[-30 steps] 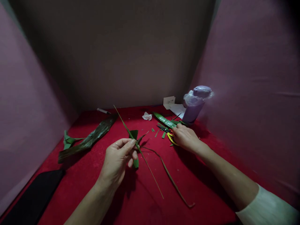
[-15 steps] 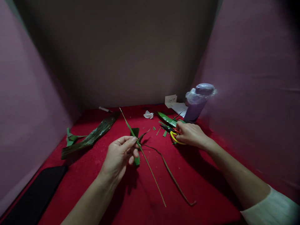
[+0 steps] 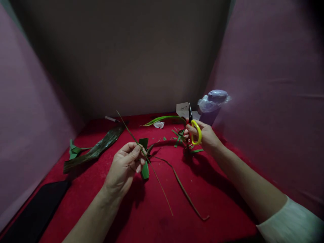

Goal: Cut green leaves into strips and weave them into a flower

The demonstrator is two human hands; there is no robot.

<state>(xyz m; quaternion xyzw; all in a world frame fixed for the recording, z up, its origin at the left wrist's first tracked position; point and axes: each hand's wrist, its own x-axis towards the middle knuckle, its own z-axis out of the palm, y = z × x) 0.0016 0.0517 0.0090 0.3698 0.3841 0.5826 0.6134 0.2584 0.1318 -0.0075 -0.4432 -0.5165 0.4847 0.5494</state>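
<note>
My left hand (image 3: 125, 165) pinches a thin green leaf strip (image 3: 158, 180) between thumb and fingers; it slants across the hand. Behind those fingertips shows a folded green leaf piece (image 3: 145, 171); whether it is held or resting, I cannot tell. A brown, dried strip (image 3: 181, 182) trails from there towards the front. Scissors with yellow handles (image 3: 199, 135) are in my closed right hand (image 3: 209, 136), black blades pointing up. A long green leaf (image 3: 165, 117) arcs leftward from that hand's fingers, seemingly held along with the scissors. Green leaf scraps (image 3: 177, 140) lie beneath it.
At the left lie a wide dark leaf (image 3: 97, 150) and a folded green leaf piece (image 3: 74, 149). A black flat object (image 3: 37, 209) is at the near left. Crumpled white tissue (image 3: 158, 125), a white card (image 3: 181, 108) and a purple container with plastic wrap (image 3: 210, 113) stand farther back.
My right hand has lifted the scissors off the scraps, turning the blades upward. The long green leaf has come up with it and now arcs to the left. My left hand keeps its pinch.
</note>
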